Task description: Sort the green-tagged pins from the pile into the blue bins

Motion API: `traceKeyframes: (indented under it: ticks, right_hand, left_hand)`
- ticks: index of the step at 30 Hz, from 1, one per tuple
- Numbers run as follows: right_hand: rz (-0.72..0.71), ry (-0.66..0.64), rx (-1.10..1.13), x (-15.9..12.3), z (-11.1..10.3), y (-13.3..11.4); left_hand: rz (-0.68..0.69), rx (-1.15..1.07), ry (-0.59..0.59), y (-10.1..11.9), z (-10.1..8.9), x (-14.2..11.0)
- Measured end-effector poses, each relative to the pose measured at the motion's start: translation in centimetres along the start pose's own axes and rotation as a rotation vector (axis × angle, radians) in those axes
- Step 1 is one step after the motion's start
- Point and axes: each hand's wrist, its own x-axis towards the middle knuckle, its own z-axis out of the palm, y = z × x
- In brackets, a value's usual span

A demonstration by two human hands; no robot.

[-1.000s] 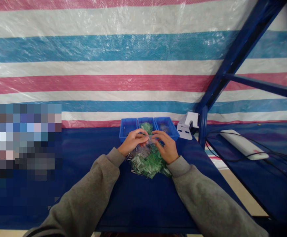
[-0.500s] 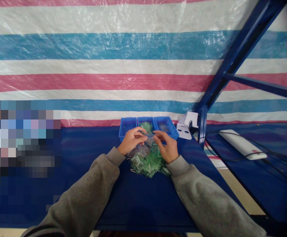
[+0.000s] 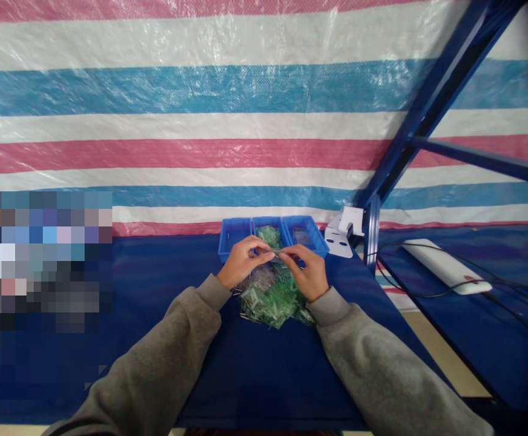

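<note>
My left hand (image 3: 246, 260) and my right hand (image 3: 307, 269) meet over a heap on the table, fingertips pinched close together. Between them is a small clear plastic bag (image 3: 277, 252), seen as a thin strip with each hand gripping one end. Whether anything is inside it is too small to tell. Below lies the heap of green-tinted clear bags (image 3: 273, 300), with thin metal pieces (image 3: 244, 316) sticking out along its near left edge. Greyish clear bags (image 3: 261, 277) lie on the heap's far left part, partly behind my left hand.
Behind my hands stand three blue bins: the left bin (image 3: 223, 239) with a small thin item, the middle bin (image 3: 267, 220) with green bags, the right bin (image 3: 321, 239) with clear bags. White folded card (image 3: 339, 242), a blue metal post (image 3: 372, 233) and a white power strip (image 3: 445, 266) with cables are to the right.
My fingertips have drawn closer together. The clear bag, spread between them before, now shows as a narrow strip. The heap and bins look the same.
</note>
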Motion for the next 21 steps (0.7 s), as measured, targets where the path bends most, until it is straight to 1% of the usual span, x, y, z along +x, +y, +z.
traceKeyframes:
  ticks: [2,5,8,11,15,17,18,19,21]
  right_hand:
    - [0.026,-0.032,0.038,0.0,0.0,0.0]
    - [0.046,-0.039,0.086,-0.1,0.0,0.0]
    - [-0.010,-0.031,0.068,-0.1,0.0,0.0]
    - [-0.074,-0.055,0.039,-0.1,0.0,0.1]
    - [-0.071,-0.042,0.011,-0.1,0.1,0.1]
    - [-0.037,-0.026,0.018,-0.1,0.1,0.1]
    - [0.005,-0.016,0.042,-0.1,0.1,0.2]
    - [0.068,0.001,0.088,0.0,0.1,0.3]
    - [0.247,0.070,0.238,0.2,0.0,0.8]
  left_hand:
    - [-0.020,-0.031,-0.003,-0.1,-0.1,0.1]
    - [-0.119,-0.206,0.003,-0.6,-0.2,0.3]
    - [-0.164,-0.316,0.048,-0.9,-0.3,0.4]
    - [-0.180,-0.351,0.036,-0.9,-0.4,0.4]
    - [-0.186,-0.340,-0.021,-0.3,-0.2,0.2]
    - [-0.181,-0.286,-0.022,0.0,-0.2,0.2]
    - [-0.175,-0.249,-0.002,0.1,-0.2,0.2]
    - [-0.165,-0.212,0.032,0.1,-0.2,0.2]
    - [-0.146,-0.164,0.109,0.1,-0.4,0.2]
